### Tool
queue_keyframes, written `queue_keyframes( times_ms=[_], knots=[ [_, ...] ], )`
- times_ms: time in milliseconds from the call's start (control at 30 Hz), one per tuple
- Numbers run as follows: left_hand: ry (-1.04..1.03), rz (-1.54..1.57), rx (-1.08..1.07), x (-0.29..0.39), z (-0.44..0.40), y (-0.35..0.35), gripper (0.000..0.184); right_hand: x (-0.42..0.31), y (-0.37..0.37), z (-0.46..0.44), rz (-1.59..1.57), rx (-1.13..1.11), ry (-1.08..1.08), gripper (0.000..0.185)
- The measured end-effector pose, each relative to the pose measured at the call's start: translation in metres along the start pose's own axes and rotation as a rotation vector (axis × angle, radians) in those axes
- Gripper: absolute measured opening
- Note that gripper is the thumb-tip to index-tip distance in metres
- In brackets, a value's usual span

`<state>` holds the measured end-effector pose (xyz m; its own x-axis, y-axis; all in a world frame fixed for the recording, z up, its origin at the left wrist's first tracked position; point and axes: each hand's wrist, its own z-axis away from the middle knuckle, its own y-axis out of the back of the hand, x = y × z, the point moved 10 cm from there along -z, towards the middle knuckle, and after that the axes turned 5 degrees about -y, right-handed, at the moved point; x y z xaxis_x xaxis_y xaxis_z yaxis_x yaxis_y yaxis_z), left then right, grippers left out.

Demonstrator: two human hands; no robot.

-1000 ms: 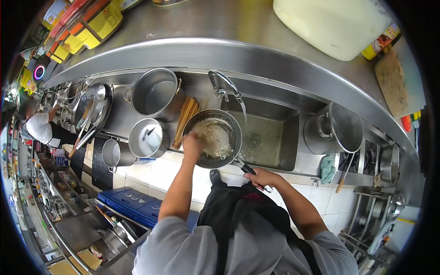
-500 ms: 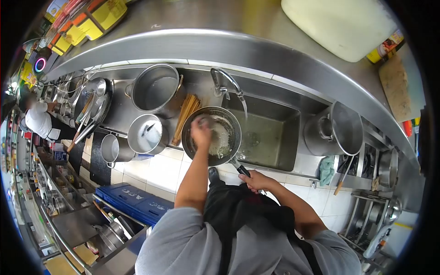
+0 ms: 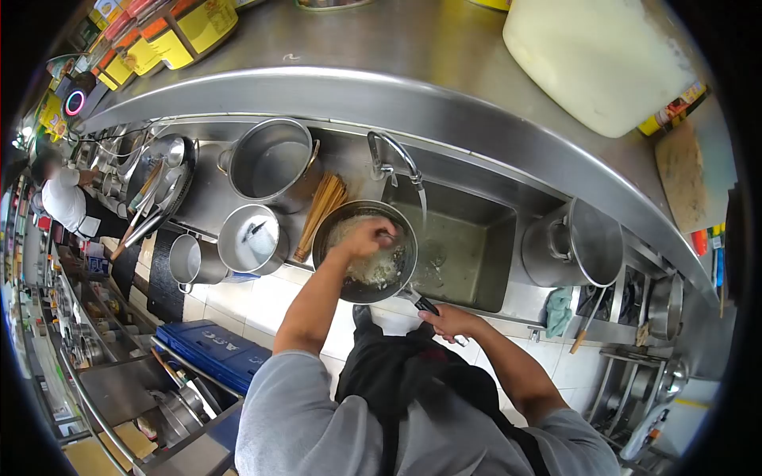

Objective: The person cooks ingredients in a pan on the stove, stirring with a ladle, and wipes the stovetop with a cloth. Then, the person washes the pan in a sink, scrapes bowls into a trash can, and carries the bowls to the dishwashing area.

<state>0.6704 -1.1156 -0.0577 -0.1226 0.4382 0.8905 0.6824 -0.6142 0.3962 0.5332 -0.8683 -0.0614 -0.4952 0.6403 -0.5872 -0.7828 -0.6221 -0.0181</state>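
Note:
A dark frying pan [image 3: 325, 270] rests at the left edge of the sink, its inside covered with whitish suds or residue. My right hand [image 3: 451, 322] is wrapped round the pan's black handle, close to my body. Inside the pan, my left hand [image 3: 370, 238] is closed with its fingers curled down against the residue. Something small and dark shows by its fingertips, but I cannot make out what it is. Water runs from the curved faucet [image 3: 394, 148] into the sink [image 3: 474, 238], just right of the pan.
Left of the pan lies a bundle of wooden sticks [image 3: 321, 208]. A large pot [image 3: 274, 159] and a smaller pot with white contents [image 3: 252, 240] stand beyond them. Another tall pot [image 3: 567, 242] stands right of the sink. A person in white [image 3: 67, 202] is far left.
My left hand has moved right across the inside of the pan and is less blurred. My right hand keeps hold of the handle. The view has shifted slightly.

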Motion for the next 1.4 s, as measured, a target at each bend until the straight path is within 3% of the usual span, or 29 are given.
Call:
queue_keyframes(
  times_ms=[33,100,167,233,267,333,400,467,500,567,633,700,733,800,833,900,967,1033,1067,1133,1200,1233,1400],
  knots=[
    [-0.003,0.003,-0.002,-0.001,-0.006,0.011,0.022,0.003,0.005,-0.002,-0.002,0.004,-0.002,0.049],
    [0.284,-0.023,0.285,-0.019,-0.003,0.057,0.020,-0.004,-0.001,0.004,0.020,-0.019,0.007,0.049],
    [0.222,0.042,0.176,0.015,-0.014,0.014,0.017,-0.002,0.004,0.003,0.060,-0.007,-0.019,0.049],
    [-0.037,0.005,-0.441,0.062,-0.011,-0.058,0.017,0.013,0.016,0.003,0.102,0.016,-0.092,0.048],
    [-0.099,-0.023,-0.456,0.066,-0.013,-0.056,0.014,0.017,0.020,0.003,0.086,0.031,-0.066,0.049],
    [-0.228,-0.365,-0.550,0.054,-0.025,-0.025,0.014,0.004,0.022,0.011,0.104,0.095,-0.021,0.053],
    [-0.107,-1.010,-0.410,0.024,-0.052,0.026,0.016,0.003,0.022,0.012,0.120,0.194,-0.006,0.056],
    [0.185,-1.145,-0.640,-0.025,-0.046,0.050,0.020,-0.001,0.019,0.010,0.115,0.219,0.006,0.054],
    [0.190,-1.143,-0.646,-0.030,-0.033,0.053,0.020,-0.006,0.020,0.012,0.119,0.250,0.020,0.053],
    [0.495,-1.060,-0.602,-0.054,0.005,0.075,0.025,-0.010,0.020,0.015,0.102,0.288,0.012,0.053],
    [0.543,-0.947,-0.660,-0.080,0.054,0.055,0.031,-0.010,0.021,0.014,0.110,0.347,0.029,0.052],
    [0.455,-0.607,-0.756,-0.052,0.085,0.011,0.034,-0.014,0.019,0.018,0.105,0.348,0.040,0.052],
    [0.457,-0.617,-0.763,-0.048,0.083,0.011,0.034,-0.017,0.019,0.019,0.093,0.360,0.046,0.051],
    [0.407,-0.497,-0.447,-0.032,0.069,0.020,0.029,-0.013,0.017,0.018,0.089,0.362,0.063,0.048],
    [0.406,-0.497,-0.447,-0.034,0.061,0.029,0.029,-0.013,0.023,0.016,0.111,0.369,0.082,0.046],
    [0.505,-0.918,-0.266,-0.011,0.035,0.083,0.026,-0.002,0.029,0.008,0.122,0.388,0.102,0.046],
    [0.526,-0.950,-0.371,-0.007,0.042,0.062,0.022,0.001,0.033,0.006,0.149,0.335,0.041,0.054],
    [0.527,-0.236,-0.483,-0.031,0.076,-0.008,0.020,0.003,0.033,0.007,0.147,0.334,0.044,0.055],
    [0.525,-0.242,-0.485,-0.035,0.081,-0.025,0.020,0.005,0.030,0.006,0.142,0.328,0.047,0.056],
    [0.330,0.013,-0.080,-0.023,0.055,-0.028,0.015,0.001,0.028,0.010,0.109,0.341,0.091,0.057],
    [0.369,-0.480,0.098,0.005,0.032,0.031,0.012,0.005,0.031,0.017,0.107,0.317,0.061,0.057],
    [0.275,-0.567,0.083,-0.008,0.026,0.053,0.010,0.008,0.031,0.019,0.108,0.290,0.043,0.056],
    [0.287,-0.676,0.074,0.011,0.029,0.042,0.009,0.028,0.038,0.003,0.066,0.163,0.019,0.053]
  ],
)
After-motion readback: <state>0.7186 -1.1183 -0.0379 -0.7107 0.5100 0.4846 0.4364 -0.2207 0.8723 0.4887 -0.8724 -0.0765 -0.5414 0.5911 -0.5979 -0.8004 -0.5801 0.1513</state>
